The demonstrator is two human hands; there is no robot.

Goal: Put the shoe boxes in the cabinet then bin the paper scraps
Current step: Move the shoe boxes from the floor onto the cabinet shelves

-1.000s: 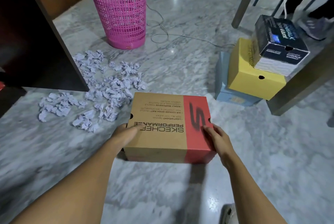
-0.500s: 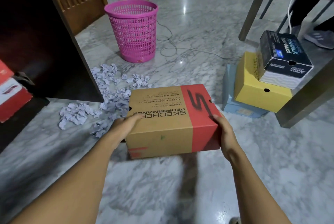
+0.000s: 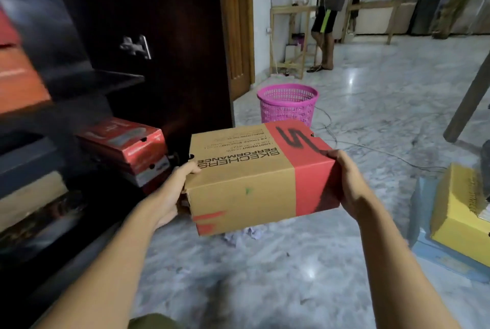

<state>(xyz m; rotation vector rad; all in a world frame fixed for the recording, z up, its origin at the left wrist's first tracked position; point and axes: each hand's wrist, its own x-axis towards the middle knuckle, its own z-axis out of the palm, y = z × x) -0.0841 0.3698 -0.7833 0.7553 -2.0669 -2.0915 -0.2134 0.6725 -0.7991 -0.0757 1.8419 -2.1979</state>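
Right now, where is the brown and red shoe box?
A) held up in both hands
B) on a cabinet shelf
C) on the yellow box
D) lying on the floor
A: the left hand and right hand grip the ends of the shoe box, lifted clear of the floor.

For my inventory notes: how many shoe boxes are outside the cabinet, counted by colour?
Brown and red box, held between left hand and right hand: 1
Yellow box: 1
Light blue box beneath it: 1
Total: 3. A dark thing above the Yellow box is cut off, so uncounted.
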